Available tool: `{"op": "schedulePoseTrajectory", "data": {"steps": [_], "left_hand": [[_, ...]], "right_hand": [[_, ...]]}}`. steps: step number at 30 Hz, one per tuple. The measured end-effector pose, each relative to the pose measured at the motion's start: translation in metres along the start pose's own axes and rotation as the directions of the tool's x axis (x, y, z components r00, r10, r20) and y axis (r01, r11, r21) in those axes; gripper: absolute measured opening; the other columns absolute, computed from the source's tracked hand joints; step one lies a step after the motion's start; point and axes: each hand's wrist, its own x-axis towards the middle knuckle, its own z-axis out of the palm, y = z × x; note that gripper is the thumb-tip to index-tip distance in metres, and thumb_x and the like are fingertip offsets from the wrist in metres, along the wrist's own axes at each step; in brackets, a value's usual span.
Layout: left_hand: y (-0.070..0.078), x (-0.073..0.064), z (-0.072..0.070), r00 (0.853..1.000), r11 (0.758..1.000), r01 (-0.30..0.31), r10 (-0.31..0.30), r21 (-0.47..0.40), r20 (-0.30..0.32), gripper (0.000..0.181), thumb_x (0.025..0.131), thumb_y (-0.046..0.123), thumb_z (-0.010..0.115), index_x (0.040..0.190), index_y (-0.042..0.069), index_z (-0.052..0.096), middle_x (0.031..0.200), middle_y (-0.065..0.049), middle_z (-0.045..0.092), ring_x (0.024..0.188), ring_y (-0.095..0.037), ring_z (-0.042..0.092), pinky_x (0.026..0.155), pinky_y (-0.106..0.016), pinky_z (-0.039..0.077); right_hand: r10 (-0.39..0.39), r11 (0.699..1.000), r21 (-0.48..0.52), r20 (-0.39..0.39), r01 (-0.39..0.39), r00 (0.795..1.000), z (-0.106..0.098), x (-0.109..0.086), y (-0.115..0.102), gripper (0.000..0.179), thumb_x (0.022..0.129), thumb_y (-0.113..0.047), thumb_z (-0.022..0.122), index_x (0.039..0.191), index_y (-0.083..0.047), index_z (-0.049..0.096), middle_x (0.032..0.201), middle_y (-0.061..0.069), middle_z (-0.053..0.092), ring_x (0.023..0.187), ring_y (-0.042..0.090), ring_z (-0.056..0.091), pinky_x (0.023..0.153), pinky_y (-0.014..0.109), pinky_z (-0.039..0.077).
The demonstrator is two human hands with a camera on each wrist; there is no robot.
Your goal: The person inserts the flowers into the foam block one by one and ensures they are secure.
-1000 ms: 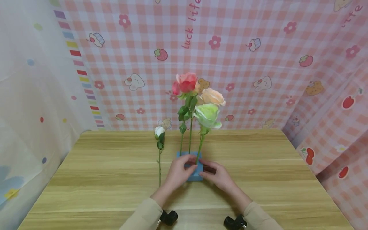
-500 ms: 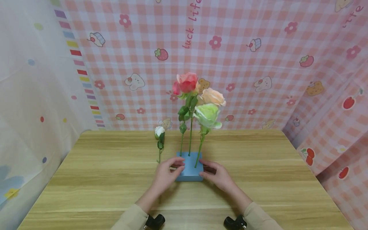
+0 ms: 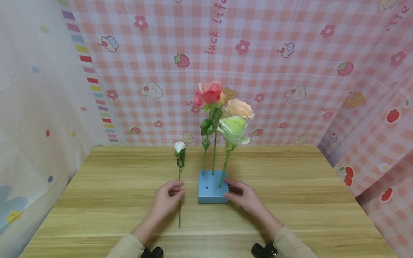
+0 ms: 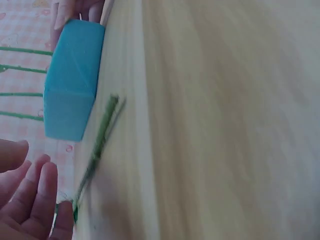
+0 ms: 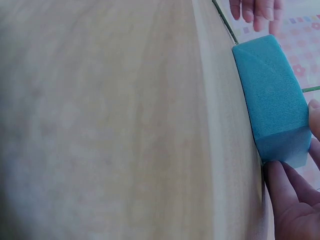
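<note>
A blue foam block (image 3: pixel 213 195) sits mid-table with several upright artificial roses in it: a pink rose (image 3: pixel 209 92), a peach rose (image 3: pixel 239 109) and a green rose (image 3: pixel 233 129). A small dark hole (image 3: pixel 207 187) shows in its top at front left. My right hand (image 3: pixel 243 197) holds the block's right side, thumb and fingers against it. A white rose (image 3: pixel 179 147) lies left of the block, its stem running toward me. My left hand (image 3: pixel 166 200) hovers at that stem, fingers loosely bent and apart from the thumb, with nothing between them in the left wrist view.
The wooden table (image 3: pixel 290 215) ends at a pink checked cloth (image 3: pixel 274 82) behind. A pale spotted cloth (image 3: pixel 42 107) hangs on the left. Black wrist devices (image 3: pixel 264 248) sit at both sleeves.
My left hand has moved away from the green rose's stem, leftward past the block to the white rose's stem. The right hand stays on the block.
</note>
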Motion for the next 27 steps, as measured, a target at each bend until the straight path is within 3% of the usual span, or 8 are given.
{"op": "schedulePoseTrajectory", "data": {"steps": [3,7,14,21,27], "left_hand": [[-0.004,-0.002,-0.006,0.999,0.999,0.039,-0.039,0.032,-0.008,0.022,0.085,-0.001,0.074,0.107,-0.002,0.071,0.088,-0.005,0.071,0.083,-0.019,0.065,0.076,-0.027,0.055],[-0.007,-0.005,-0.010,0.999,0.995,0.047,-0.048,0.084,0.002,0.026,0.084,-0.001,0.076,0.109,-0.002,0.070,0.088,-0.003,0.070,0.083,-0.018,0.064,0.075,-0.028,0.055],[-0.011,-0.010,-0.011,0.999,0.986,0.036,-0.040,0.166,0.026,0.036,0.081,0.007,0.081,0.113,-0.003,0.069,0.098,-0.009,0.070,0.091,-0.024,0.064,0.084,-0.042,0.055],[-0.016,-0.009,-0.012,0.998,0.965,0.015,-0.031,0.262,0.055,0.049,0.075,0.017,0.086,0.117,-0.002,0.068,0.110,-0.013,0.068,0.103,-0.030,0.061,0.094,-0.047,0.050],[-0.020,-0.009,-0.014,0.995,0.947,0.002,-0.032,0.322,0.089,0.059,0.070,0.026,0.089,0.118,-0.001,0.068,0.115,-0.016,0.064,0.108,-0.035,0.056,0.096,-0.051,0.045]], "right_hand": [[-0.005,1.000,-0.010,0.001,0.005,1.000,0.000,0.000,0.000,0.049,0.091,-0.007,0.072,0.135,0.007,0.055,0.133,0.027,0.056,0.117,0.040,0.058,0.098,0.039,0.050],[-0.013,1.000,-0.017,0.004,0.013,1.000,0.000,0.001,-0.001,0.048,0.091,-0.006,0.071,0.134,0.008,0.055,0.132,0.028,0.056,0.116,0.041,0.059,0.096,0.040,0.051],[-0.011,1.000,-0.016,0.004,0.011,1.000,0.000,0.001,0.000,0.049,0.091,-0.009,0.072,0.135,0.007,0.055,0.135,0.028,0.054,0.117,0.042,0.058,0.097,0.040,0.051],[-0.091,0.995,-0.045,-0.018,0.090,0.996,0.000,0.001,0.004,0.048,0.089,-0.015,0.076,0.131,0.003,0.061,0.129,0.025,0.059,0.109,0.036,0.063,0.091,0.035,0.054],[-0.019,0.999,-0.038,-0.006,0.019,1.000,0.001,-0.002,-0.014,0.046,0.090,-0.005,0.072,0.131,0.010,0.056,0.131,0.030,0.056,0.113,0.043,0.059,0.095,0.042,0.052]]}}
